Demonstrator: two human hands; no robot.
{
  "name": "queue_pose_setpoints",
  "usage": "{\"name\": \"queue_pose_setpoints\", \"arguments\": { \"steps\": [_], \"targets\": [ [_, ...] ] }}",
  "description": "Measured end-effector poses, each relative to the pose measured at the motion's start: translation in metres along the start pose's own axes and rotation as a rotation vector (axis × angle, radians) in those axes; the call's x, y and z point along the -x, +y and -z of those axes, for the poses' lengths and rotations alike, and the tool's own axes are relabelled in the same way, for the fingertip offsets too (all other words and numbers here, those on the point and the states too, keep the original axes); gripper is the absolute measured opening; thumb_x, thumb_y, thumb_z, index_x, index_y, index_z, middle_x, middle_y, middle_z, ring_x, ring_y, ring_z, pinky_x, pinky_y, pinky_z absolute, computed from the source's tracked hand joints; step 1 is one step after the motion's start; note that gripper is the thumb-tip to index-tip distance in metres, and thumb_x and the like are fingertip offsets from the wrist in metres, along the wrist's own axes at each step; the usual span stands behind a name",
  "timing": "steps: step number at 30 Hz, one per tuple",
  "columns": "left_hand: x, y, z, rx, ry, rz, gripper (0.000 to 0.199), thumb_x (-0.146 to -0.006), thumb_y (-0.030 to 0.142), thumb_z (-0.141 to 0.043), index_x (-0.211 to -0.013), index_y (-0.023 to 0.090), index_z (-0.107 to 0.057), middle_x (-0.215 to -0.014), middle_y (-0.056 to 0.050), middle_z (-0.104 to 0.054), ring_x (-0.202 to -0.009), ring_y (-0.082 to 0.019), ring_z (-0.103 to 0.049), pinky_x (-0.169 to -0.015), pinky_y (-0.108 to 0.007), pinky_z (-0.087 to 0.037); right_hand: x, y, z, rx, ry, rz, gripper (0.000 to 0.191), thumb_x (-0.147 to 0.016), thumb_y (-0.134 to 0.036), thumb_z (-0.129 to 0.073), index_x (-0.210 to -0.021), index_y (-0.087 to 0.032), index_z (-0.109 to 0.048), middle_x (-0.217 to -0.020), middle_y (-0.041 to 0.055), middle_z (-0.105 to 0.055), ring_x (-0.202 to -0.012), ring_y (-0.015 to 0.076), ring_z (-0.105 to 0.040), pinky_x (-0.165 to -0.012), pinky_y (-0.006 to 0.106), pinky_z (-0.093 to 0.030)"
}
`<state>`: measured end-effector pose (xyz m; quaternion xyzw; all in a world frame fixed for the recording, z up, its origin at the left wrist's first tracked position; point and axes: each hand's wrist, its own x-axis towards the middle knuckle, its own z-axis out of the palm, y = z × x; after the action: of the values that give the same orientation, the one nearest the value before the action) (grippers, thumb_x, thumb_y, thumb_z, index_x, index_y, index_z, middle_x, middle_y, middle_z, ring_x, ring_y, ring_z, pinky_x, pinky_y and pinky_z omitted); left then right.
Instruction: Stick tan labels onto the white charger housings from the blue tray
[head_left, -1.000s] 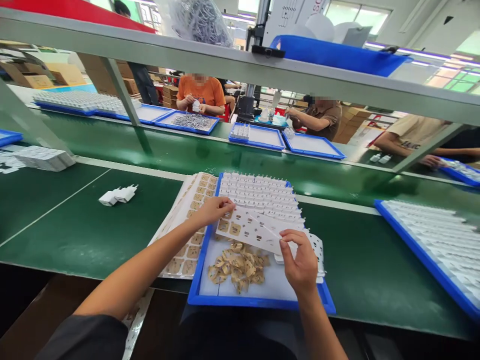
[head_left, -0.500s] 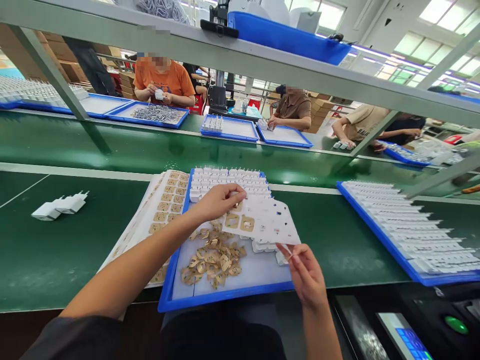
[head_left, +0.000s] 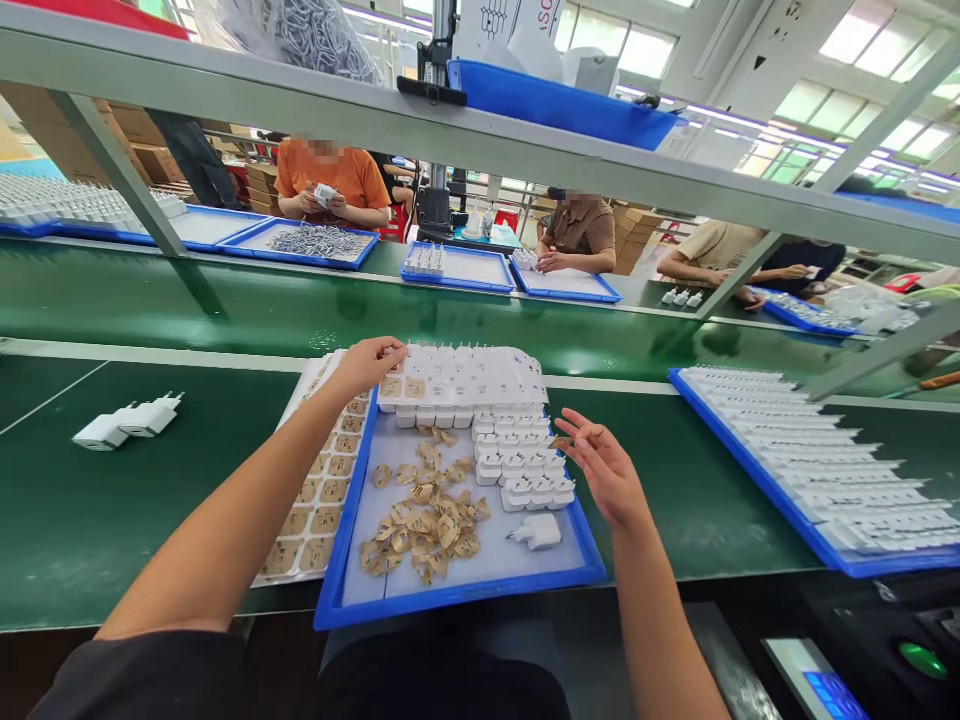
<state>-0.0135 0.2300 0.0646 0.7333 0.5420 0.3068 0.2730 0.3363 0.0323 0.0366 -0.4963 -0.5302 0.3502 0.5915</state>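
Sticker sheet (head_left: 480, 380): across far end of blue tray (head_left: 465, 598), long axis left–right; left hand (head_left: 369, 364) pinching left corner. Right hand (head_left: 611, 475), by tray's right rim: fingertips closed on brown sticker (head_left: 561, 442).

The single view comes from a camera worn on the person's head, facing forward and down over both forearms (head_left: 247, 510), which enter from the bottom edge. It looks from above onto the nearby blue tray (head_left: 457, 601) and green table (head_left: 105, 520), then past a shelf (head_left: 480, 138) slanting down rightward, to seated co-workers (head_left: 334, 180) well beyond.
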Motion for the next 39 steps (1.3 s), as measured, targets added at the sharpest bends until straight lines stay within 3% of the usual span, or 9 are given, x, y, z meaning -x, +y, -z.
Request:
{"name": "queue_pose_setpoints", "arguments": {
  "steps": [6, 10, 13, 18, 21, 25, 31, 36, 39],
  "targets": [
    [0.005, -0.025, -0.003, -0.13, -0.028, 0.013, 0.034, -0.083, 0.047, -0.056, -0.083, 0.018, -0.074, -0.06, -0.002, -0.062, -0.058, -0.018, -0.054, -0.057, -0.027, -0.037, 0.011, 0.015, 0.002, 0.015, 0.049, -0.045, 0.03, -0.087, -0.05, -0.072, -0.085, -0.02, -0.064, -0.121, 0.0134, -0.07, -0.112, 0.0279, -0.067, -0.089, 0.045, -0.059],
    [0.024, -0.017, -0.001, -0.211, 0.083, -0.026, 0.033, -0.084, 0.042, -0.059, -0.101, 0.019, -0.074, -0.097, -0.011, -0.069, -0.096, -0.029, -0.061, -0.084, -0.036, -0.047, 0.034, 0.013, 0.003, 0.087, 0.117, -0.002, 0.023, -0.09, -0.044, -0.07, -0.089, -0.021, -0.067, -0.103, 0.0094, -0.073, -0.084, 0.0205, -0.071, -0.079, 0.038, -0.061],
    [0.067, 0.01, -0.016, -0.264, 0.159, -0.145, 0.036, -0.089, 0.041, -0.056, -0.116, 0.02, -0.069, -0.119, -0.014, -0.064, -0.118, -0.035, -0.053, -0.101, -0.046, -0.043, 0.056, 0.01, 0.0, 0.154, 0.049, 0.046, 0.018, -0.092, -0.039, -0.067, -0.088, -0.021, -0.067, -0.095, 0.0083, -0.073, -0.082, 0.0205, -0.072, -0.077, 0.035, -0.062],
    [0.16, 0.069, -0.087, -0.186, -0.364, -0.392, 0.023, -0.096, 0.038, -0.055, -0.104, 0.023, -0.071, -0.101, -0.009, -0.073, -0.097, -0.028, -0.066, -0.086, -0.038, -0.051, 0.089, 0.014, 0.0, 0.196, 0.021, 0.023, 0.015, -0.095, -0.036, -0.063, -0.091, -0.023, -0.066, -0.093, 0.007, -0.074, -0.093, 0.021, -0.073, -0.084, 0.032, -0.061],
    [0.19, 0.092, -0.126, -0.188, -0.503, -0.45, 0.028, -0.094, 0.03, -0.059, -0.12, 0.019, -0.065, -0.117, -0.013, -0.071, -0.107, -0.031, -0.065, -0.091, -0.041, -0.052, 0.101, 0.016, 0.003, 0.216, 0.038, -0.074, 0.015, -0.096, -0.038, -0.063, -0.094, -0.023, -0.066, -0.104, 0.009, -0.073, -0.105, 0.0232, -0.071, -0.089, 0.034, -0.06],
    [0.198, 0.101, -0.15, -0.187, -0.601, -0.356, 0.054, -0.092, 0.026, -0.062, -0.143, 0.014, -0.048, -0.134, -0.019, -0.063, -0.118, -0.035, -0.063, -0.099, -0.047, -0.052, 0.113, 0.013, -0.003, 0.159, -0.023, -0.193, 0.018, -0.098, -0.04, -0.059, -0.093, -0.024, -0.064, -0.122, 0.011, -0.068, -0.12, 0.0269, -0.066, -0.096, 0.04, -0.058],
    [0.202, 0.088, -0.147, -0.072, -0.506, -0.167, 0.04, -0.092, 0.023, -0.061, -0.132, 0.019, -0.057, -0.123, -0.015, -0.068, -0.114, -0.033, -0.066, -0.096, -0.048, -0.055, 0.123, 0.006, -0.027, -0.122, -0.016, -0.184, 0.014, -0.101, -0.035, -0.054, -0.094, -0.024, -0.06, -0.127, 0.0103, -0.063, -0.118, 0.0286, -0.067, -0.098, 0.05, -0.058],
    [0.215, 0.066, -0.116, 0.383, -0.273, -0.154, 0.035, -0.085, 0.024, -0.068, -0.119, 0.026, -0.061, -0.127, -0.01, -0.068, -0.119, -0.028, -0.064, -0.102, -0.041, -0.052, 0.118, -0.004, -0.051, -0.213, 0.057, -0.055, 0.011, -0.099, -0.032, -0.057, -0.093, -0.025, -0.062, -0.095, 0.0063, -0.065, -0.091, 0.0216, -0.069, -0.074, 0.037, -0.064],
    [0.221, 0.054, -0.098, 0.553, -0.197, -0.091, 0.037, -0.086, 0.03, -0.07, -0.12, 0.024, -0.06, -0.124, -0.012, -0.069, -0.116, -0.028, -0.066, -0.1, -0.04, -0.054, 0.114, -0.009, -0.072, -0.218, -0.001, -0.048, 0.006, -0.097, -0.029, -0.061, -0.093, -0.026, -0.065, -0.086, 0.0035, -0.067, -0.083, 0.0179, -0.068, -0.074, 0.031, -0.062]
  ]
}}
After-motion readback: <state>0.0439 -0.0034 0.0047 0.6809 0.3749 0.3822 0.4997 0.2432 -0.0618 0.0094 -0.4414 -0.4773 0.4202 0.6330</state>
